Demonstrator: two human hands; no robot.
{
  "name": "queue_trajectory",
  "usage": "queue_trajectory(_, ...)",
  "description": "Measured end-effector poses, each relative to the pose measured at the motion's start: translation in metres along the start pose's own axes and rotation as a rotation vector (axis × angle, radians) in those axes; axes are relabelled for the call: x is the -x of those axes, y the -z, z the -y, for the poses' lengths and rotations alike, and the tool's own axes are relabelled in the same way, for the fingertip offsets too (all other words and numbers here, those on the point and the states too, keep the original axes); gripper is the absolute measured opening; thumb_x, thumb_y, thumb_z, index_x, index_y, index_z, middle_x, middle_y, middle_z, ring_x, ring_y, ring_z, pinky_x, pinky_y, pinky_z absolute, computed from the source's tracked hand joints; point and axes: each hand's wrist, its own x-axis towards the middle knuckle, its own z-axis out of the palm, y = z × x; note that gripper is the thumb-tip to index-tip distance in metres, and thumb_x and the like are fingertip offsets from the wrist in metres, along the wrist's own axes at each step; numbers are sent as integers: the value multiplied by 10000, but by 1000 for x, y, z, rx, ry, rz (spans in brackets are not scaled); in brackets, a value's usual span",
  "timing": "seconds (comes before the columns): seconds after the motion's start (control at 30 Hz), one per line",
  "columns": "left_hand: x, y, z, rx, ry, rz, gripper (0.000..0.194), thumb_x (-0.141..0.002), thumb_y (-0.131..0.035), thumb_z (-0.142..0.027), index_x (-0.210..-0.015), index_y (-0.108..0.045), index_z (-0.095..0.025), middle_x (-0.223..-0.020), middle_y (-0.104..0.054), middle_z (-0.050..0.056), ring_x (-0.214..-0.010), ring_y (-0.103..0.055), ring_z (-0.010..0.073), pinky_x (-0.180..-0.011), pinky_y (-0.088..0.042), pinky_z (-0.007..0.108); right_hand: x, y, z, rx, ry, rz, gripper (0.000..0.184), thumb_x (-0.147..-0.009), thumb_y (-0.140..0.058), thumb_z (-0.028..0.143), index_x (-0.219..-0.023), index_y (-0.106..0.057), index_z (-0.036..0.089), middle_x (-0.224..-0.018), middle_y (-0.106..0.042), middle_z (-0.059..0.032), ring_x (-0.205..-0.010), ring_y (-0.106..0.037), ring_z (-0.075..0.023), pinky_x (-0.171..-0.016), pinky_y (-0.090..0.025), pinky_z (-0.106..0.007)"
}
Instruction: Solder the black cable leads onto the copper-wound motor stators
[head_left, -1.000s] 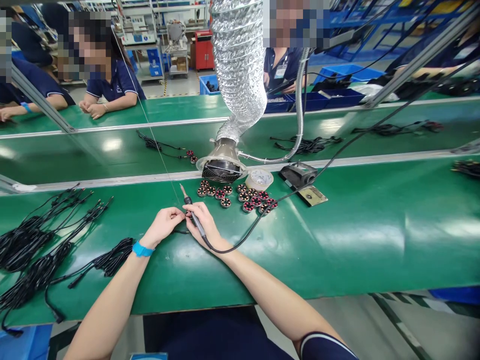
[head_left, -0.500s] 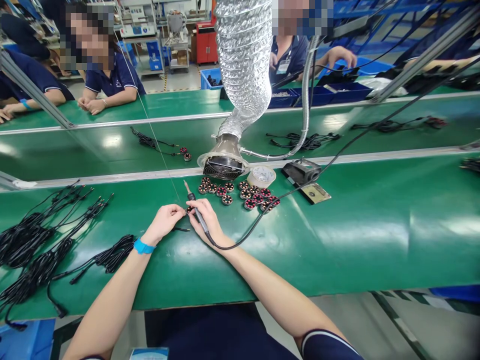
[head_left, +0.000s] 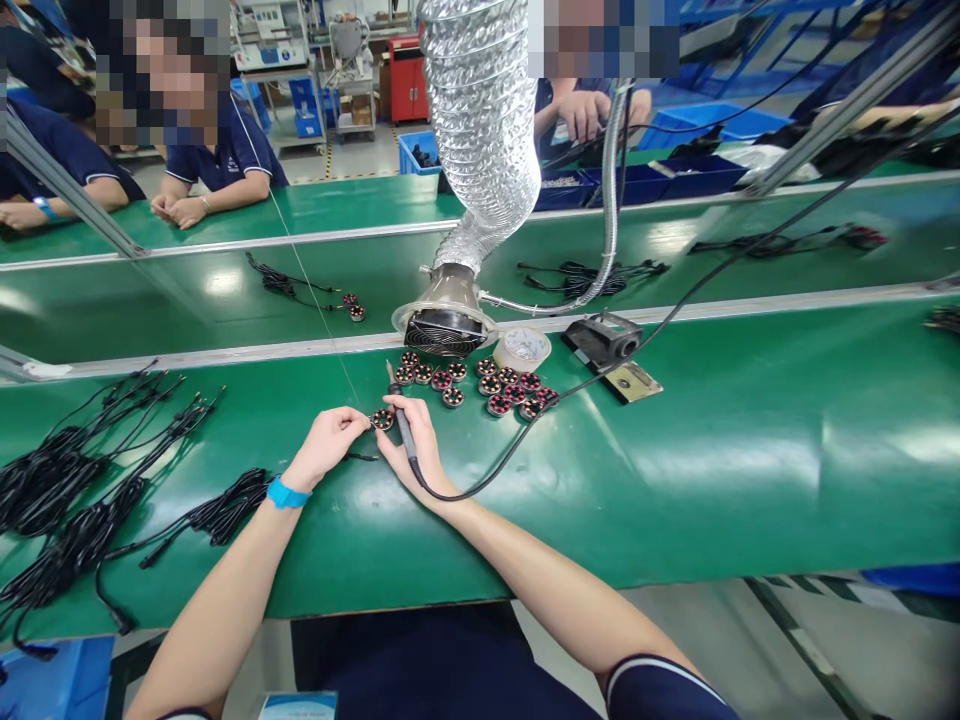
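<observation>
My left hand (head_left: 335, 440), a blue band at its wrist, is closed in a pinch at the left edge of a small round motor stator (head_left: 382, 420) with copper windings. Whether a fine wire is also between those fingertips is too small to tell. My right hand (head_left: 420, 440) grips a soldering iron (head_left: 406, 428), its tip pointing away from me, beyond the stator. The right thumb lies close to the stator's lower right edge. A short black cable end (head_left: 363, 457) shows beside the left hand. Thin solder wire (head_left: 328, 325) hangs down towards the left fingertips.
Several stators (head_left: 514, 393) sit beyond my right hand, near a tape roll (head_left: 523, 348) and an iron stand (head_left: 611, 350). A fume duct (head_left: 480, 120) hangs above. Black cable bundles (head_left: 67, 480) lie left. The iron's cord (head_left: 495, 465) crosses rightwards. Co-workers sit across the bench.
My right hand has shifted slightly right and turned the iron more upright, away from the stator, which now shows more fully. My left hand has barely moved. A co-worker's hand opposite has moved inward.
</observation>
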Motion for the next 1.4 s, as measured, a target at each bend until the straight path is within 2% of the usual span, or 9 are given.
queue_trajectory(0.1, 1, 1, 0, 4, 15, 21, 239, -738, -623, -374, -729, -669, -140, -554, -557, -12, -535, -447, 121, -541, -332, 250, 2, 2, -4, 6, 10, 31, 550, -747, -613, 47, -1256, -551, 248, -1124, -552, -69, -1057, -588, -213, -968, -518, -376)
queue_trajectory(0.23, 1, 2, 1, 29, 36, 60, 276, -743, -636, -421, -730, -649, -146, -486, -450, -50, -492, -372, 106, -510, -280, 248, 1, 2, -12, -33, 10, 77, 555, -781, -599, 48, -1290, -526, 256, -1152, -527, -70, -1007, -628, -187, -960, -526, -360)
queue_trajectory(0.43, 1, 3, 2, 43, 28, 79, 354, -723, -670, -490, -720, -637, -138, -505, -430, -55, -488, -320, 88, -483, -227, 240, -1, 0, -16, -16, 25, 85, 541, -794, -612, 65, -1294, -528, 254, -1144, -529, -71, -987, -631, -186, -935, -538, -358)
queue_trajectory(0.6, 1, 2, 3, 16, 29, 57, 382, -725, -671, -517, -722, -644, -136, -503, -434, -50, -487, -329, 90, -481, -223, 240, -3, 3, -6, 6, 22, 39, 520, -788, -653, 100, -1276, -553, 250, -1114, -575, -68, -1026, -615, -203, -944, -529, -364)
queue_trajectory(0.7, 1, 1, 3, 14, 24, 51, 392, -719, -674, -525, -728, -648, -135, -516, -462, -43, -499, -349, 94, -488, -240, 241, -6, 11, 5, -21, -3, -42, 356, -867, -628, 182, -1215, -602, 249, -1034, -618, -47, -935, -641, -177, -884, -540, -324)
queue_trajectory(0.8, 1, 1, 4, 9, 30, 51, 378, -719, -676, -508, -736, -652, -131, -524, -474, -40, -503, -358, 95, -494, -245, 243, -7, 21, 14, -57, -19, -137, 144, -948, -552, 265, -1036, -659, 226, -949, -677, -37, -865, -665, -170, -825, -543, -312)
queue_trajectory(0.87, 0, 1, 5, 6, 37, 51, 365, -728, -671, -494, -742, -653, -130, -523, -463, -44, -499, -348, 93, -495, -234, 245, -7, 26, 15, -76, -5, -188, 173, -967, -512, 291, -901, -651, 214, -865, -701, -34, -822, -674, -181, -776, -545, -320)
queue_trajectory(0.97, 1, 1, 6, 3, 40, 52, 346, -741, -663, -480, -745, -650, -134, -518, -442, -50, -498, -337, 93, -498, -218, 249, -4, 29, 13, -101, 29, -217, 242, -967, -475, 306, -798, -621, 213, -751, -688, -26, -715, -664, -183, -685, -542, -323)
queue_trajectory(1.4, 2, 2, -2, 15, 50, 54, 334, -723, -667, -477, -709, -627, -146, -524, -455, -46, -503, -369, 99, -502, -252, 246, 0, 25, 12, -73, 77, -150, 253, -953, -460, 286, -758, -606, 218, -697, -671, -16, -636, -652, -171, -624, -525, -305)
